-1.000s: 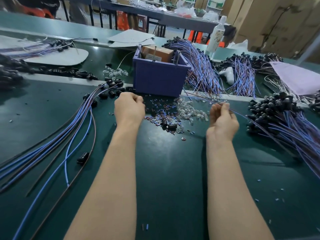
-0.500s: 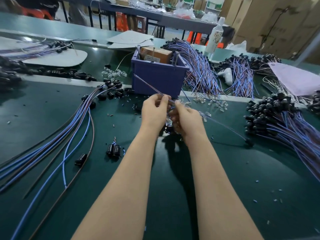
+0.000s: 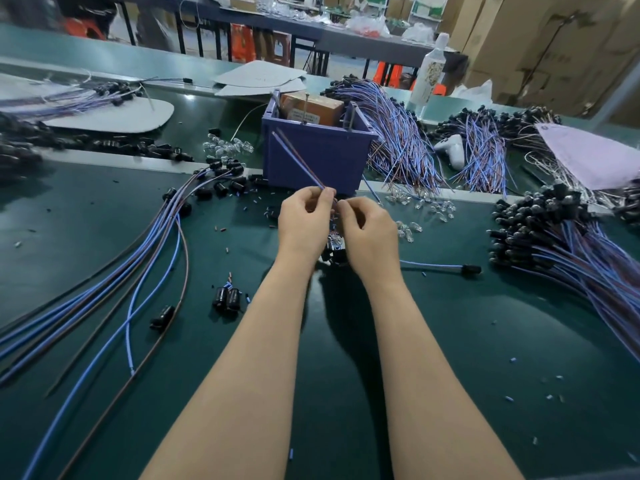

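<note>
Together, left hand (image 3: 303, 220), right hand (image 3: 370, 233) pinching wires (image 3: 298, 164), bin (image 3: 341, 161) just beyond

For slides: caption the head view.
Left hand and right hand pinch thin blue and brown wires before purple plastic bin.

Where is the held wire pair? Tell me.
Head view, centre: the wire pair is pinched by the left hand and right hand, its free end slanting up-left across the purple bin.

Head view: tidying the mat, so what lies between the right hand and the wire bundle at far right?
Head view: between right hand and bundle, a few clear bulbs and one blue black-capped wire lie on the mat.
</note>
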Tool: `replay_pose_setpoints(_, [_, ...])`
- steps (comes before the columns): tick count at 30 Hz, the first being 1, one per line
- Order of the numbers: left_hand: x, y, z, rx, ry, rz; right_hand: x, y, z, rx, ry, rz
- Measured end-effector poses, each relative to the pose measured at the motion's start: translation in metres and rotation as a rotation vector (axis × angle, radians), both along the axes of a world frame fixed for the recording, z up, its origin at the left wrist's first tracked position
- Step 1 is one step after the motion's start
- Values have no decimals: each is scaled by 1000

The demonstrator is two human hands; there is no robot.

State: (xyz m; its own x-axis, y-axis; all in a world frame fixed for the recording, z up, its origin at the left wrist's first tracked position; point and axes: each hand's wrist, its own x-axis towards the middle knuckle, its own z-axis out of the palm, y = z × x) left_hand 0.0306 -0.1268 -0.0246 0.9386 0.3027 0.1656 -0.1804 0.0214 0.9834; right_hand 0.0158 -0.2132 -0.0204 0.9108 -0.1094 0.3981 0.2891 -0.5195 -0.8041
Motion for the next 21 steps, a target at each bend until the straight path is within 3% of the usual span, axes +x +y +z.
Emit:
replay_pose_setpoints(5, [0,-1,-2,103,-13,-29,3,1,-2,124,27,-40])
replay_pose_setpoints(10, [2,-3,-2,-10,54,16,9,-3,-1,439,39,-173])
replay_pose_setpoints(21, [2,3,-4,127,-41,58,2,4,0,81,86,-80])
